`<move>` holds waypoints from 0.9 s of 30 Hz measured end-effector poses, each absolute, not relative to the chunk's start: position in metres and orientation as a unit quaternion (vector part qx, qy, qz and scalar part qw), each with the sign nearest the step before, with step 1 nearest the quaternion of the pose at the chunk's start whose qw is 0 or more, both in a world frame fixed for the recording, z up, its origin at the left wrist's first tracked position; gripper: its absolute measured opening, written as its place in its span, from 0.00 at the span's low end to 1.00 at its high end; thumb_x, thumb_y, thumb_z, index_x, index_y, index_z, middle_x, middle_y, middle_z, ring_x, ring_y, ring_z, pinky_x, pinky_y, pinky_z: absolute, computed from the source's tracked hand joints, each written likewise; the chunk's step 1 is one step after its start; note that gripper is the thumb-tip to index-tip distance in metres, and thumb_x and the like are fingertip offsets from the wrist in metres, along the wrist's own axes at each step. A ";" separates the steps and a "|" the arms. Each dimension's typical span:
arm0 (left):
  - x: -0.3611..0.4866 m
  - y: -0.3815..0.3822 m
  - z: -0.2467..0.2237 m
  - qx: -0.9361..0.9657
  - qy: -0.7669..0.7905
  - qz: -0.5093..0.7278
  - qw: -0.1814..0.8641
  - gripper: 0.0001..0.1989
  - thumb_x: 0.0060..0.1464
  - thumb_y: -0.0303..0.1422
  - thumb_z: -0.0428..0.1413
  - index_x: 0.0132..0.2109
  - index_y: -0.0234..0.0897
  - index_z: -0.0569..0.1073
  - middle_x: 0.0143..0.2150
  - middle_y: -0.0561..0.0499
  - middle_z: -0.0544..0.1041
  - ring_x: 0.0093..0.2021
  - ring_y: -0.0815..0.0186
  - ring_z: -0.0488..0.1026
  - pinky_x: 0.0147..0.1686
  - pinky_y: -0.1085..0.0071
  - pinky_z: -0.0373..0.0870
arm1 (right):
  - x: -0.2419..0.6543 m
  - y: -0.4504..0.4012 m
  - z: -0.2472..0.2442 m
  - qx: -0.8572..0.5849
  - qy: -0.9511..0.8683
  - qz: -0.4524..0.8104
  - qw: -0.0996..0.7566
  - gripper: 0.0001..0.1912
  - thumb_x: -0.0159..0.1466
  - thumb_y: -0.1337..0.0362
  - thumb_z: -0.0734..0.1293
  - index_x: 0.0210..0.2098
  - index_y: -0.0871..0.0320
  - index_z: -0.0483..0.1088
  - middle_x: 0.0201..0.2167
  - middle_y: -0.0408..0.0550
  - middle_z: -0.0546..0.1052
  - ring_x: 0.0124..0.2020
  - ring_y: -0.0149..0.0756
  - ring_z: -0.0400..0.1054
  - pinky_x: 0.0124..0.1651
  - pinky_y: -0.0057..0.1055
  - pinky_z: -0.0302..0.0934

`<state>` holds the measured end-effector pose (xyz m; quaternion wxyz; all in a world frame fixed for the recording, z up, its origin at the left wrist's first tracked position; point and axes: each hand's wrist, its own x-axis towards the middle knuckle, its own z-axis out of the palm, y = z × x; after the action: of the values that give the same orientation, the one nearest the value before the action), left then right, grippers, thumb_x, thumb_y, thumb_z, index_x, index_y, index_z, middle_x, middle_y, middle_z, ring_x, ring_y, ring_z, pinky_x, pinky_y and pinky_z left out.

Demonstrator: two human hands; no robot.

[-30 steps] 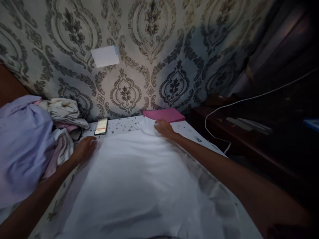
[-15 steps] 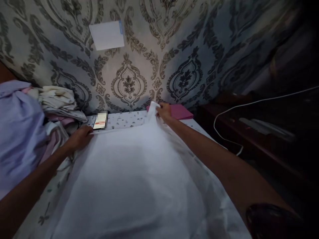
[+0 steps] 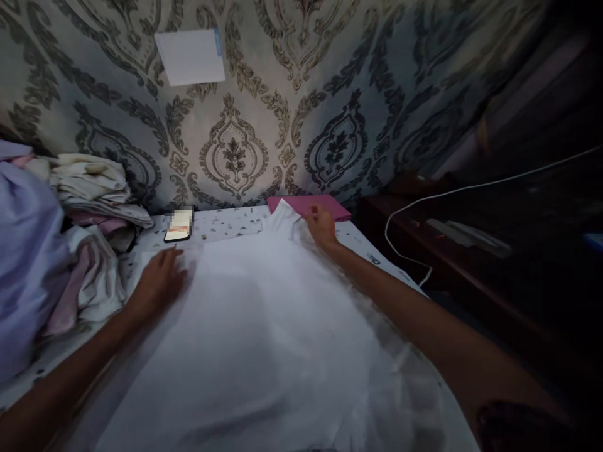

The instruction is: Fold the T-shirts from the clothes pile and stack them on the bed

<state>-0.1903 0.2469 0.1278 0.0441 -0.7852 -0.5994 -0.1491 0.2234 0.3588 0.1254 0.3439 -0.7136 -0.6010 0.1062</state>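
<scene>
A large white cloth (image 3: 235, 314) lies spread over the bed, its far corner standing up in a small crumpled peak. Over its left edge is my left hand (image 3: 162, 279), slightly blurred, fingers stretched forward and not gripping. My right hand (image 3: 323, 226) is just right of the raised corner, fingers loosely bent and apart, with no cloth visibly pinched in them. Behind it lies a folded pink cloth (image 3: 301, 202) against the wall. A phone with a lit screen (image 3: 179, 226) rests beyond my left fingertips.
On the left is a heap of clothes, with a lavender cloth (image 3: 28, 263) and folded cream cloth (image 3: 89, 176). A white cable (image 3: 452, 196) runs across the dark furniture (image 3: 400, 220) at right. Patterned wallpaper (image 3: 235, 150) with a white sheet (image 3: 191, 58) closes off the back.
My right hand has let go of the cloth's far corner and shifted right; the corner has sunk into folds. My left hand has released the left edge and come nearer. The view has shifted slightly.
</scene>
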 end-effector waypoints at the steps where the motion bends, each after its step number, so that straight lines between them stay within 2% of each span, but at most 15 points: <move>1: -0.186 0.236 0.119 -0.801 -0.574 -0.169 0.023 0.24 0.64 0.42 0.45 0.61 0.35 0.64 0.63 0.36 0.69 0.62 0.50 0.68 0.60 0.54 0.67 | 0.230 0.346 0.125 -0.725 -0.604 0.086 0.319 0.17 0.70 0.63 0.56 0.56 0.62 0.64 0.56 0.62 0.71 0.54 0.47 0.69 0.55 0.42 0.64; 5: -0.184 0.199 0.087 -0.832 -0.524 -0.180 0.021 0.27 0.66 0.48 0.44 0.64 0.39 0.62 0.68 0.37 0.65 0.67 0.49 0.64 0.63 0.49 0.65 | 0.249 0.304 0.117 -0.755 -0.619 0.036 0.214 0.18 0.66 0.59 0.64 0.52 0.64 0.68 0.54 0.64 0.72 0.58 0.54 0.64 0.59 0.45 0.57; 10: -0.202 0.185 0.078 -0.821 -0.544 -0.161 0.058 0.27 0.67 0.47 0.42 0.64 0.38 0.64 0.68 0.37 0.66 0.69 0.47 0.62 0.64 0.45 0.63 | 0.257 0.299 0.114 -0.772 -0.621 0.016 0.134 0.15 0.69 0.58 0.61 0.47 0.62 0.70 0.49 0.60 0.75 0.50 0.48 0.69 0.49 0.37 0.60; 15: -0.205 0.186 0.079 -0.818 -0.554 -0.143 0.067 0.27 0.67 0.47 0.41 0.65 0.37 0.64 0.69 0.37 0.65 0.70 0.48 0.61 0.65 0.46 0.63 | 0.259 0.305 0.117 -0.767 -0.630 0.010 0.124 0.13 0.70 0.61 0.58 0.49 0.59 0.69 0.49 0.57 0.76 0.47 0.46 0.71 0.44 0.36 0.60; 20: -0.208 0.186 0.077 -0.821 -0.550 -0.134 0.071 0.29 0.68 0.48 0.40 0.65 0.36 0.63 0.70 0.37 0.64 0.70 0.48 0.59 0.66 0.46 0.61 | 0.264 0.304 0.119 -0.770 -0.629 0.001 0.108 0.14 0.71 0.63 0.57 0.52 0.59 0.67 0.50 0.59 0.76 0.45 0.48 0.72 0.44 0.38 0.61; 24: -0.198 0.183 0.086 -0.813 -0.564 -0.117 0.081 0.29 0.68 0.48 0.39 0.64 0.34 0.66 0.69 0.34 0.65 0.70 0.47 0.61 0.64 0.44 0.62 | 0.257 0.299 0.125 -0.770 -0.626 -0.024 0.125 0.17 0.69 0.67 0.58 0.55 0.63 0.66 0.54 0.66 0.73 0.54 0.55 0.67 0.50 0.45 0.62; 27: -0.171 0.181 0.098 -0.819 -0.560 -0.107 0.069 0.28 0.68 0.46 0.41 0.65 0.33 0.65 0.69 0.33 0.64 0.70 0.48 0.59 0.65 0.45 0.61 | 0.241 0.292 0.121 -0.676 -0.713 -0.047 0.182 0.17 0.68 0.67 0.58 0.54 0.63 0.68 0.54 0.65 0.72 0.58 0.54 0.65 0.57 0.47 0.60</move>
<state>-0.1709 0.1809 0.0983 0.0691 -0.8189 -0.5598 -0.1065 0.2407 0.2917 0.1207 0.1817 -0.6757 -0.7129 -0.0470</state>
